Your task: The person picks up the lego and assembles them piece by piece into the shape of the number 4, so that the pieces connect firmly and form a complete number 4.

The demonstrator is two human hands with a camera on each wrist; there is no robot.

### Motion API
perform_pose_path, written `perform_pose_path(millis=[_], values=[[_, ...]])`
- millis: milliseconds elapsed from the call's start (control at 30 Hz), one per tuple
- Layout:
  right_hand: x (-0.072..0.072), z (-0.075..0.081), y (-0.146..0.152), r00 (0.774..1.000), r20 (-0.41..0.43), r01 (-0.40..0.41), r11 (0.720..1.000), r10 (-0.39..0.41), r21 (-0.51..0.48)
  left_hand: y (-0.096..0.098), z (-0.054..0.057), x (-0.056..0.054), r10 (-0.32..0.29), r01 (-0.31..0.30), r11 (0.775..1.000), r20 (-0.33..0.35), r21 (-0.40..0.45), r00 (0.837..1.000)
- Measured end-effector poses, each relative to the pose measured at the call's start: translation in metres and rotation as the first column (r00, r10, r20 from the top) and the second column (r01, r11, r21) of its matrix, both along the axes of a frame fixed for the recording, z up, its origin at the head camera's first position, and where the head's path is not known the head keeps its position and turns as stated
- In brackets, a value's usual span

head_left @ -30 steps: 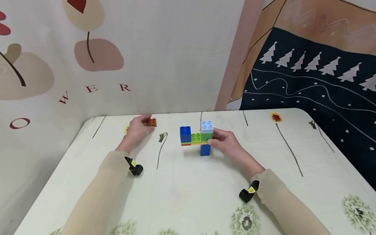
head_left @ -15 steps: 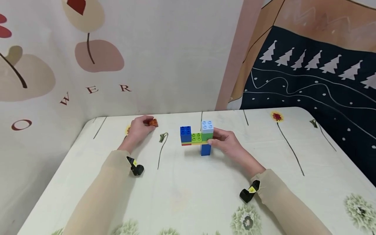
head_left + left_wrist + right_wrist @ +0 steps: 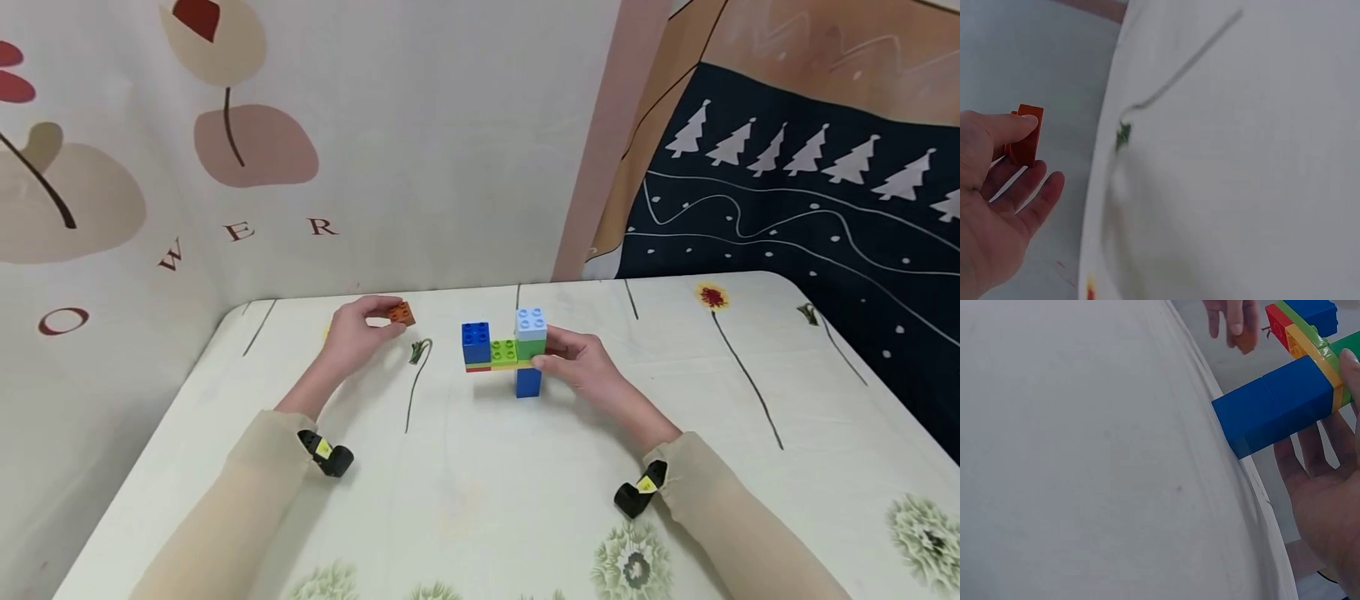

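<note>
My left hand [image 3: 358,335] pinches an orange-brown toy brick [image 3: 402,313] between thumb and fingers, at the table's back left. In the left wrist view the same brick [image 3: 1026,139] is seen from its smooth side, with the lower fingers loosely bent. My right hand [image 3: 581,362] grips a built-up block structure at its right end, thumb on the green brick [image 3: 532,347]. On that structure sit a light blue brick [image 3: 531,321], a dark blue brick [image 3: 476,342] and a lime brick [image 3: 504,351]. Below, red and yellow pieces show, and a blue column [image 3: 1275,406] supports it.
A white cloth with printed flowers covers the table [image 3: 457,500]. Behind its back edge hangs a pale printed curtain [image 3: 427,167], with a dark tree-patterned cloth [image 3: 750,208] at the right. Both wrists wear small black cameras.
My left hand has lifted the orange-brown brick and shifted slightly right with it. My right hand and the block structure have stayed nearly still.
</note>
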State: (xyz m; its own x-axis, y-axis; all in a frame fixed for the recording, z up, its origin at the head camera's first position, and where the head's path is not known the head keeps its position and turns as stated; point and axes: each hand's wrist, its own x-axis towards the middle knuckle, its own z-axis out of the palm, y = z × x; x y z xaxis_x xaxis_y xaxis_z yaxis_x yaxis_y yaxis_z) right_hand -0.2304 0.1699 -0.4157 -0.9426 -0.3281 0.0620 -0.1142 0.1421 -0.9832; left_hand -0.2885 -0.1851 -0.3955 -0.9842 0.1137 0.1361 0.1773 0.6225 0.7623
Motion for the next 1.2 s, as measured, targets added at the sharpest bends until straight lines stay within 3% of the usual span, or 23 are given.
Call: perform_pose_path(millis=[267,500,767,1200], values=[[0.0,0.0,0.0,1.0,-0.012,0.001,1.0,-0.001,-0.008,0.024,0.034,0.028,-0.081,0.073,0.991,0.06,0.116,0.995],[0.001,0.0,0.0,1.0,-0.016,0.001,1.0,-0.001,-0.01,0.047,0.054,0.053,-0.2,0.174,0.952,0.078,0.251,0.977],[0.0,0.0,0.0,1.0,-0.009,-0.005,1.0,0.005,0.0,0.059,0.061,0.068,-0.253,0.232,0.935,0.049,0.268,0.966],[0.0,0.001,0.001,1.0,-0.003,-0.008,1.0,0.008,0.003,0.07,0.06,0.071,-0.279,0.259,0.92,0.026,0.293,0.96]])
